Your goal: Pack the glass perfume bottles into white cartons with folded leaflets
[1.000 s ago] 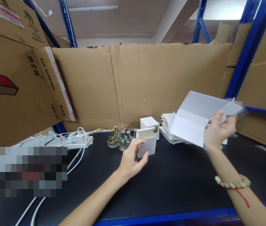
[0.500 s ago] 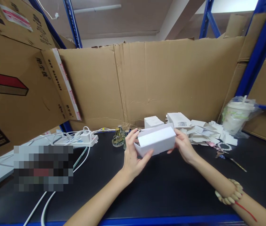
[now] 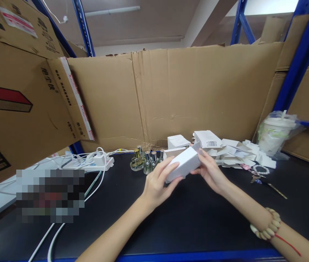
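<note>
Box (image 3: 184,164): long axis is pointing from eight to two o'clock.
Left hand (image 3: 156,185): fingers gripping its eight-o'clock end.
Right hand (image 3: 211,171): fingers holding its two-o'clock end.

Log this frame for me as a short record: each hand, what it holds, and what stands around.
Left hand: gripping a white rectangular cardboard box near its left end
Right hand: holding the box's right end
Right wrist: pale beaded bracelet with red string
Beyond left hand: small clear glass bottles with silver or gold caps
Right rear: loose white cardboard cartons; white-lidded cup in clear plastic
Surface: black tabletop
</note>
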Demonstrator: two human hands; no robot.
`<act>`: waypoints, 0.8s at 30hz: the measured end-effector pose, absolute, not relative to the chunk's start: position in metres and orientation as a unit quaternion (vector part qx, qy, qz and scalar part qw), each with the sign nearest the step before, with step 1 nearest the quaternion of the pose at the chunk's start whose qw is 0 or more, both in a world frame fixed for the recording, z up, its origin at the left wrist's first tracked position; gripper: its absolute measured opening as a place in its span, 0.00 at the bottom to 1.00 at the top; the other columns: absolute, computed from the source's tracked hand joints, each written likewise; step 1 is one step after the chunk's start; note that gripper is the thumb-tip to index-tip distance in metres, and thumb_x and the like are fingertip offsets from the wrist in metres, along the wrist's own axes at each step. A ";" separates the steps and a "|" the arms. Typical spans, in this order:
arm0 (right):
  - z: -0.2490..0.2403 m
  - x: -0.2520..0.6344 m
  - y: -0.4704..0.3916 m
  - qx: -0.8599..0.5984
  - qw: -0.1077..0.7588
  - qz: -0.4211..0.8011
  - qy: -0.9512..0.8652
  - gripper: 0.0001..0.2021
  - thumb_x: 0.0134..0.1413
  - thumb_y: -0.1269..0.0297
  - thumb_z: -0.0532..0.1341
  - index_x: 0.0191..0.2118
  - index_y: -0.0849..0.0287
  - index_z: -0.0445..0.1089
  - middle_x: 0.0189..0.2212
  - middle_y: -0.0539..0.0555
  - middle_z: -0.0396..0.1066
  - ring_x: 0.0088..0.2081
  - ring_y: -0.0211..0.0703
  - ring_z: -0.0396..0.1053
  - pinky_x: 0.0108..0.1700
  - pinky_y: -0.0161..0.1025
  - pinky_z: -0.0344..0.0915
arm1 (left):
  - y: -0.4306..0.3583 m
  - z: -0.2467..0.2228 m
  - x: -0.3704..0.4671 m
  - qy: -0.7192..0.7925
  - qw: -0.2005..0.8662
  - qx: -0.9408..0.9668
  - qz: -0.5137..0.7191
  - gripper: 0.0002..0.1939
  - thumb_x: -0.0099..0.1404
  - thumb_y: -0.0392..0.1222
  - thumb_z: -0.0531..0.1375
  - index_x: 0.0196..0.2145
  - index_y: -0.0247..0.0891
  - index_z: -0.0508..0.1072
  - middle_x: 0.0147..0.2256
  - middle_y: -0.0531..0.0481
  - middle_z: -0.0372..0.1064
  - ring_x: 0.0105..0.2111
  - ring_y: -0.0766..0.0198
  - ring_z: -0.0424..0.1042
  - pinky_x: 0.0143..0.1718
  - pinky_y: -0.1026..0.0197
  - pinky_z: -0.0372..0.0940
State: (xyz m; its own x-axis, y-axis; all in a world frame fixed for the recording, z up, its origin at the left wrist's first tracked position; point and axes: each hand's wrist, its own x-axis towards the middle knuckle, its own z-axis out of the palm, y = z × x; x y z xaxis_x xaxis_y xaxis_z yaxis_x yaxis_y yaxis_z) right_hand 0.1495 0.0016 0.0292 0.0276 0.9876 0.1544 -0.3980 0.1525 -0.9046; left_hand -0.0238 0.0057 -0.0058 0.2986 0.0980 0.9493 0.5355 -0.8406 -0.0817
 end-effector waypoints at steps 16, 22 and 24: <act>0.013 0.136 -0.015 -0.317 0.569 0.562 -0.510 0.47 0.29 0.46 0.68 0.59 0.51 0.53 0.45 0.56 0.72 0.49 0.54 0.66 0.54 0.52 0.57 | -0.003 -0.017 -0.011 -0.167 0.297 -0.812 -0.473 0.25 0.61 0.26 0.49 0.56 0.32 0.55 0.46 0.42 0.70 0.55 0.64 0.61 0.49 0.63 0.57; 0.021 0.140 -0.009 -0.330 0.630 0.550 -0.437 0.40 0.34 0.51 0.63 0.58 0.54 0.54 0.39 0.54 0.76 0.43 0.55 0.71 0.45 0.51 0.65 | -0.005 -0.011 -0.015 -0.192 0.223 -0.814 -0.501 0.23 0.63 0.38 0.50 0.55 0.34 0.53 0.51 0.37 0.63 0.56 0.58 0.59 0.49 0.57 0.57; 0.027 0.144 -0.007 -0.323 0.644 0.547 -0.426 0.36 0.38 0.48 0.57 0.56 0.56 0.55 0.37 0.56 0.76 0.41 0.57 0.72 0.40 0.51 0.67 | -0.001 -0.009 -0.017 -0.246 0.216 -0.788 -0.520 0.22 0.63 0.39 0.50 0.55 0.36 0.53 0.52 0.36 0.61 0.55 0.57 0.59 0.49 0.56 0.57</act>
